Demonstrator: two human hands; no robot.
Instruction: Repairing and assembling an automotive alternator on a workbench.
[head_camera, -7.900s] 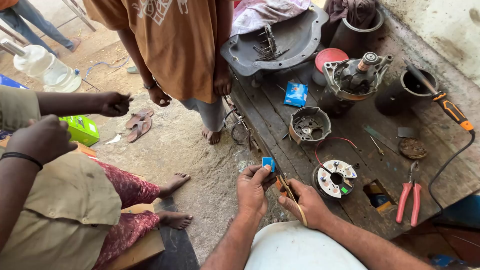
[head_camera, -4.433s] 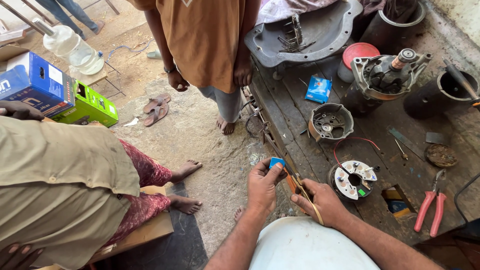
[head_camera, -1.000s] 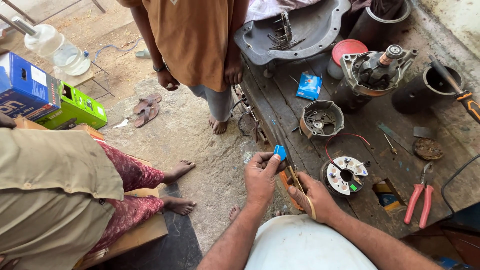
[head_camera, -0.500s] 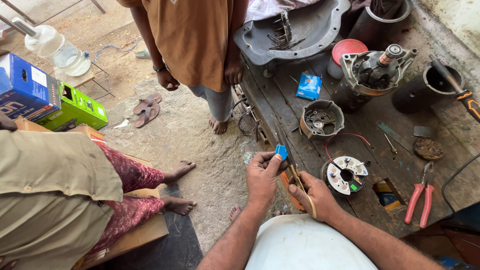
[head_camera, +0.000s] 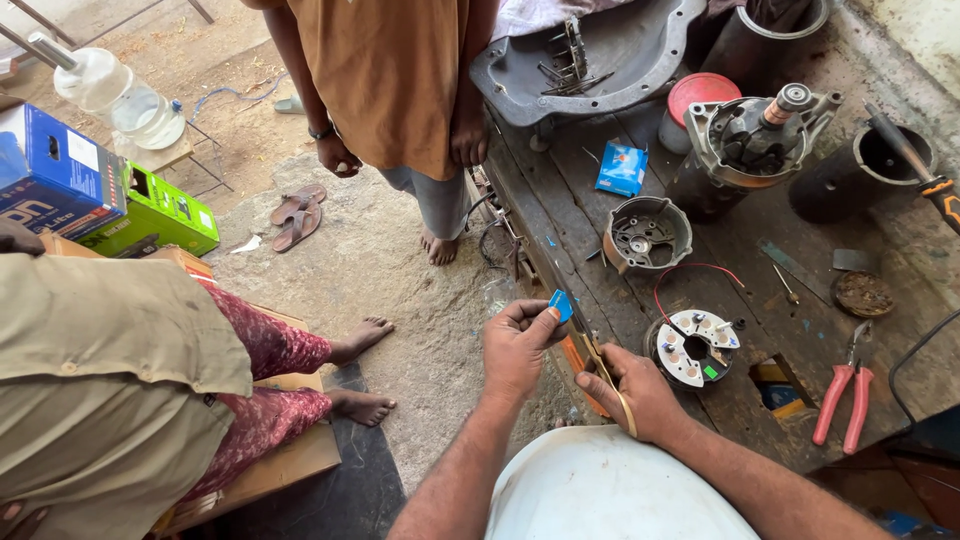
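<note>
My left hand (head_camera: 517, 342) pinches a small blue piece (head_camera: 561, 305) between thumb and fingers, just off the near edge of the wooden workbench (head_camera: 740, 400). My right hand (head_camera: 640, 392) grips a thin tan-handled tool (head_camera: 608, 378), whose tip points up towards the blue piece. A round white plate with contacts and a red wire (head_camera: 696, 346) lies on the bench just right of my hands. Beyond it sits a round metal housing (head_camera: 647, 235).
A person in a brown shirt (head_camera: 385, 80) stands barefoot at the bench's left end. Another person in a tan shirt (head_camera: 110, 380) sits at left on cardboard. On the bench lie red pliers (head_camera: 838, 398), a motor body (head_camera: 760, 135), a grey cover pan (head_camera: 600, 60), a blue packet (head_camera: 621, 167). Boxes (head_camera: 100, 195) stand at left.
Over the earlier frames the seated person's raised hands and green box dropped out of sight. In the last second my hands have held nearly still with the blue piece and the tool.
</note>
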